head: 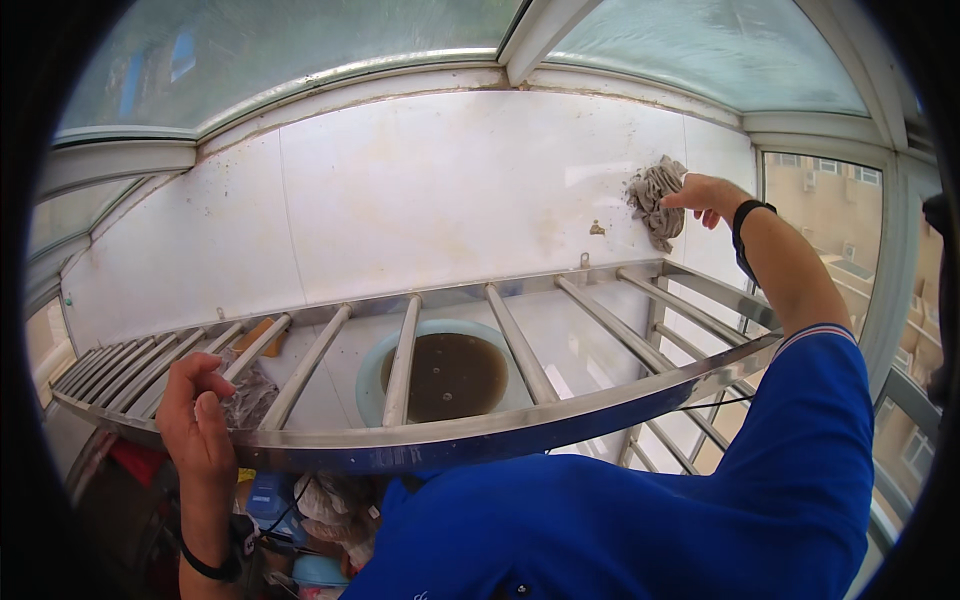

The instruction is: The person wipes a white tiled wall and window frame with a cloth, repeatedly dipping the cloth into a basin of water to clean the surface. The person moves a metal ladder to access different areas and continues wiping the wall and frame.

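A crumpled grey-brown cloth (658, 202) lies against the white wall panel (465, 180) near its right end. My right hand (701, 196) is pressed to the cloth's right side, thumb on it and the other fingers curled; whether it grips the cloth is hard to tell. On the left, my left hand (196, 409) is above the front rail of the metal rack (480, 436), fingers loosely bent and apart, holding nothing. Below the rack's bars stands a light blue basin (369, 382) of murky brown water (457, 375). Dark specks and a brown patch mark the panel around the cloth.
Beneath the bars at the left are an orange-brown object (262, 336) and a crumpled clear plastic bag (253, 396). Under the front rail, a blue box (268, 496), plastic bags (330, 502) and a black cable crowd the space. Window frames enclose the panel.
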{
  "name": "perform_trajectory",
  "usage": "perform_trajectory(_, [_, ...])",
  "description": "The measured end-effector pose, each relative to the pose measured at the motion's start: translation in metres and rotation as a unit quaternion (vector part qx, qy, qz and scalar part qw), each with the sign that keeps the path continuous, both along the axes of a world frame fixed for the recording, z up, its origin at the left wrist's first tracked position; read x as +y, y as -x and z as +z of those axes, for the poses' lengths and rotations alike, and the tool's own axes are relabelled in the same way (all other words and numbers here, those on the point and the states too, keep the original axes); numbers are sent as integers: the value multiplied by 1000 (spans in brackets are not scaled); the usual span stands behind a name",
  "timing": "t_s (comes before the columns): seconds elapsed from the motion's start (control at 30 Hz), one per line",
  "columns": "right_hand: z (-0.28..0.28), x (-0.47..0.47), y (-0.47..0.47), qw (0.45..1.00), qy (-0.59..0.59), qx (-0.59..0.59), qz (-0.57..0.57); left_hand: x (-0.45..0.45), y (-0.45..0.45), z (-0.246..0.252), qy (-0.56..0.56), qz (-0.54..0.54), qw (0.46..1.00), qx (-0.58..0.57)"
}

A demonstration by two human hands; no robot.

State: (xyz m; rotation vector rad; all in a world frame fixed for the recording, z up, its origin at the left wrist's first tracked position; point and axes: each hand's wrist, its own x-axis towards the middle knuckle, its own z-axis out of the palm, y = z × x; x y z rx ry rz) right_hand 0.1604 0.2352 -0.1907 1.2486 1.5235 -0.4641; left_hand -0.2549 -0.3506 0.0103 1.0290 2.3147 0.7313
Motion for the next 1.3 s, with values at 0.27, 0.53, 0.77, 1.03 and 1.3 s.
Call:
perform_trajectory(0.27, [-74, -49, -23, 968, -188, 158, 48, 4, 1, 4, 9, -14, 1000, 1])
perform_trajectory(0.53, [-53, -78, 22, 973, -24, 218, 68, 3, 0, 2, 0, -4, 1000, -16])
perform_trajectory(0.77, [28, 55, 1, 989, -29, 143, -15, -2, 3, -2, 13, 0, 1000, -9])
perform_trajectory(1.03, [-56, 68, -39, 962, -173, 178, -117, 1, 2, 3, 38, 15, 999, -13])
perform_trajectory(1.3, [-111, 13, 18, 908, -261, 321, 59, 1, 4, 6, 52, 14, 998, -34])
